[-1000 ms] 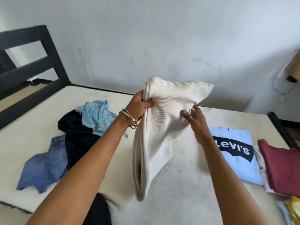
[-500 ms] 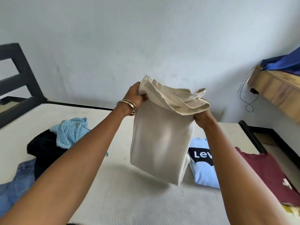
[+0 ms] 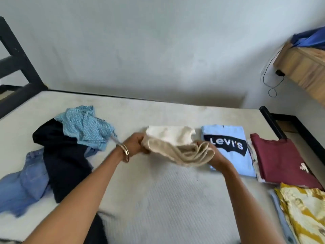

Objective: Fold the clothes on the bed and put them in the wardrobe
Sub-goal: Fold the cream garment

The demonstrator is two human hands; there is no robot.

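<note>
My left hand (image 3: 136, 144) and right hand (image 3: 213, 154) each keep a curled grip on the folded cream garment (image 3: 175, 147), low over the bed (image 3: 158, 199). Just right lies a folded blue shirt (image 3: 228, 148) reading "Levi's".

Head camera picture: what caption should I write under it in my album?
Two hands, left hand and right hand, fold a cream sweater on the bed beside folded shirts.
</note>
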